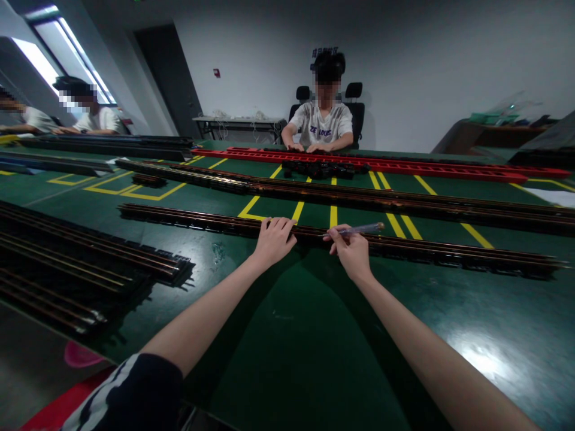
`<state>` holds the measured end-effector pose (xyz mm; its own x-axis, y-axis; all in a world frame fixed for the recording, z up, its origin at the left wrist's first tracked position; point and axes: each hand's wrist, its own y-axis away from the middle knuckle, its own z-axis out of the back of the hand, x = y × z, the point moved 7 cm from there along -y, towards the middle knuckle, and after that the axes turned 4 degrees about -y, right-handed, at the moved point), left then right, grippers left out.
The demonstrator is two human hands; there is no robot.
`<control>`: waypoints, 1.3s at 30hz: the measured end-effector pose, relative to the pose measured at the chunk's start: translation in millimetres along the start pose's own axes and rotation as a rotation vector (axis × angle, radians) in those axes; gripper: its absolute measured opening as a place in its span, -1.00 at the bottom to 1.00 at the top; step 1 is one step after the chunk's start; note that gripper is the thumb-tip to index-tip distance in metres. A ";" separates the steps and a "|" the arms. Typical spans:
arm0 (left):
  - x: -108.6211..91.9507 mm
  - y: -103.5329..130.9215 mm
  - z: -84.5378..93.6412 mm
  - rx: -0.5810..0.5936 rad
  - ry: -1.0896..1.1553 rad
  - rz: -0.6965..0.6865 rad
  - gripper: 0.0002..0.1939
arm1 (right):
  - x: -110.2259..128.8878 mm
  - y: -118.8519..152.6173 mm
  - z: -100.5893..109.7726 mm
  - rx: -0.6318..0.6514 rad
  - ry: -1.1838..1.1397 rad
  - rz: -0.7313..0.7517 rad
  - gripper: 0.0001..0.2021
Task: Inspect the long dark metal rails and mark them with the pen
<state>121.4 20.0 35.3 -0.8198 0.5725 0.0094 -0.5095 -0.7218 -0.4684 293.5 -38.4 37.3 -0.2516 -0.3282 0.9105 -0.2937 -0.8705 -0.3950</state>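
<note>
A long, narrow black rail (202, 219) with copper-coloured strips along it lies across the green table in front of me. My left hand (275, 239) holds it near its middle, fingers over the far side and thumb on the near side. To the right of that, my right hand (353, 251) is closed around a screwdriver (363, 228) with a clear, bluish handle. The screwdriver lies nearly level, its handle end pointing right and its thin shaft pointing left over the rail. Whether its tip touches the rail I cannot tell.
Similar rails (90, 251) lie stacked at my left, and more rails (404, 200) run across beyond the held one. Farther back are red ladder-like frames (449, 167) and a heap of black parts (318, 169). A person (321, 123) sits opposite; others sit far left.
</note>
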 end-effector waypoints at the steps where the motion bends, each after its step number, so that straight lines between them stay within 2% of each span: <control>1: -0.1 0.0 -0.1 0.003 0.002 -0.002 -0.63 | -0.2 -0.1 0.0 0.000 0.002 0.001 -0.65; 13: -1.3 0.0 -0.7 0.029 0.000 -0.012 -0.59 | -0.3 -0.7 0.0 -0.014 0.013 -0.013 -0.61; 31: 1.5 0.2 -2.1 0.023 0.039 -0.021 -0.60 | -5.8 -1.5 -0.1 -0.018 -0.013 -0.022 -0.70; 39: 1.0 -0.4 -0.6 0.029 0.052 -0.015 -0.61 | -4.6 -0.3 3.1 -0.081 -0.025 -0.035 -0.61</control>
<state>121.0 21.1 35.0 -0.7978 0.6022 -0.0298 -0.5295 -0.7235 -0.4429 297.6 -37.7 33.6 -0.2166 -0.3080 0.9264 -0.3762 -0.8493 -0.3703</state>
